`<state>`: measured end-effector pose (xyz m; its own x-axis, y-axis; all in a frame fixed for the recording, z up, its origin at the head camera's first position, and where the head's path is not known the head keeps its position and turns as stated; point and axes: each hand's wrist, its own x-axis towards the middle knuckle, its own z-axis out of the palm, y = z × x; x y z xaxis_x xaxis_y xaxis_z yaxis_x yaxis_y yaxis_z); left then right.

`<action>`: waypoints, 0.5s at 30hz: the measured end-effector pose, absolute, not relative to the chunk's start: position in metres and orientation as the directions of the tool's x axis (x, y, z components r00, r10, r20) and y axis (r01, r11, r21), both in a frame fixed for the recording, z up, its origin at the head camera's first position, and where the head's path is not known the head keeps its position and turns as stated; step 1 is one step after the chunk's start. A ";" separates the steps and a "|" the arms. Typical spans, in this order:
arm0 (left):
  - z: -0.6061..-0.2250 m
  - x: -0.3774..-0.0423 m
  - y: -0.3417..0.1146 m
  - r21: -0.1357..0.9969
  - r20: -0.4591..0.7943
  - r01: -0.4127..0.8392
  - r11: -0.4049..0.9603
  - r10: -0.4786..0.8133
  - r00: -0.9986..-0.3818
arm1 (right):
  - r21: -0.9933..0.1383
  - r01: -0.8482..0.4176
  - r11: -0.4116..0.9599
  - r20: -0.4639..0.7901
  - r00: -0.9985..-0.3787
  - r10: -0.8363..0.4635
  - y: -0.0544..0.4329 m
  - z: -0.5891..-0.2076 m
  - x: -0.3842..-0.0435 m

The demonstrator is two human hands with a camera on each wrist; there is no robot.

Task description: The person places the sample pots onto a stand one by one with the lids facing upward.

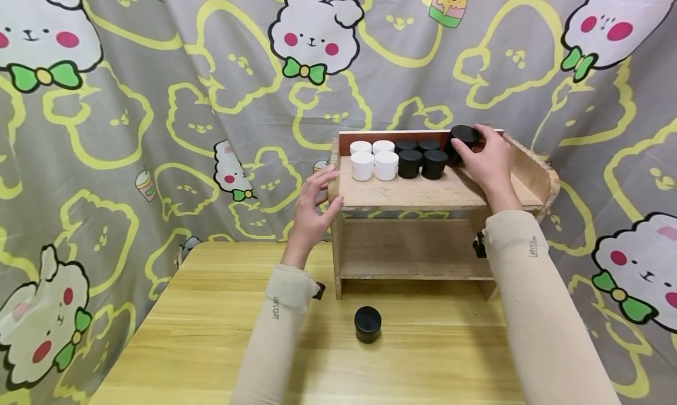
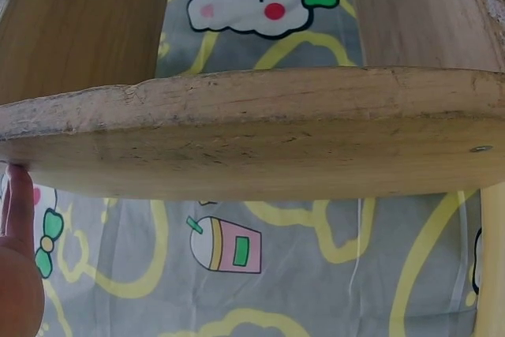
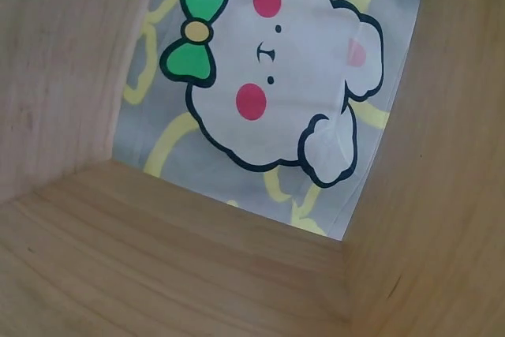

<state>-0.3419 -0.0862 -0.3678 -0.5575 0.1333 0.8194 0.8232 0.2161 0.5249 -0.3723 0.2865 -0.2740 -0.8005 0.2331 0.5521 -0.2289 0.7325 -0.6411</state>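
In the head view my right hand [image 1: 489, 158] pinches a black lidded jar [image 1: 464, 137] over the right part of the wooden shelf's top board [image 1: 365, 194]. Left of it on that board stand several black jars [image 1: 434, 164] and several white jars [image 1: 362, 166], in two rows. My left hand [image 1: 315, 205] rests at the shelf's left side, fingers and thumb at the upper edge. The left wrist view shows the shelf's side panel [image 2: 260, 147] with a thumb [image 2: 17, 219] against it. No hand shows in the right wrist view, only the shelf's inner boards [image 3: 173, 250].
One more black jar [image 1: 367, 324] stands on the wooden table [image 1: 222, 323] in front of the shelf. A lower shelf board [image 1: 412, 267] lies beneath the top one. Behind hangs a grey curtain [image 1: 238, 99] with cartoon prints.
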 end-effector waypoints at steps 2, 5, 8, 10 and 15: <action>-0.368 -0.342 -0.086 0.528 0.816 0.820 0.222 0.135 -0.562 | -0.641 -0.226 0.734 0.543 -0.809 0.225 0.286 -0.275 -0.374; -0.368 -0.342 -0.086 0.528 0.815 0.819 0.223 0.136 -0.563 | -0.630 -0.236 0.740 0.549 -0.809 0.210 0.287 -0.276 -0.375; -0.368 -0.342 -0.085 0.528 0.818 0.822 0.215 0.130 -0.560 | -0.613 -0.246 0.751 0.550 -0.815 0.183 0.287 -0.276 -0.374; -0.368 -0.341 -0.085 0.532 0.818 0.822 0.205 0.128 -0.561 | -0.607 -0.250 0.755 0.546 -0.821 0.167 0.286 -0.277 -0.372; -0.368 -0.340 -0.085 0.533 0.816 0.820 0.208 0.131 -0.563 | -0.577 -0.259 0.775 0.560 -0.816 0.144 0.286 -0.278 -0.371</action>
